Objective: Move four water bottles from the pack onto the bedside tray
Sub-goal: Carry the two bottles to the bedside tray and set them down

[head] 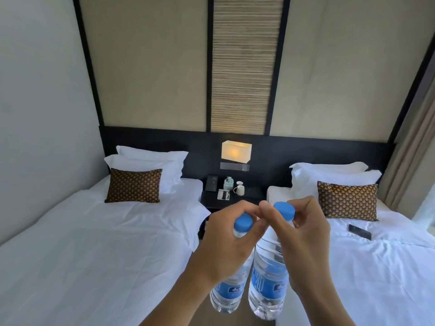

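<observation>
Two clear water bottles with blue caps and blue labels hang in front of me, between two beds. My left hand (226, 241) grips the neck of the left bottle (227, 294) just under its cap. My right hand (303, 234) pinches the neck of the right bottle (267, 283) the same way. The hands touch at the fingertips. Ahead, the dark bedside table (249, 196) stands between the beds, with a small tray (223, 194) on it. The bottle pack is out of view.
On the bedside table stand a black phone set (211, 183), a small teapot (228, 182) and two white cups (239, 188). A lit lamp (236, 151) hangs above. White beds lie left and right, each with a patterned cushion. A dark remote (359, 232) lies on the right bed.
</observation>
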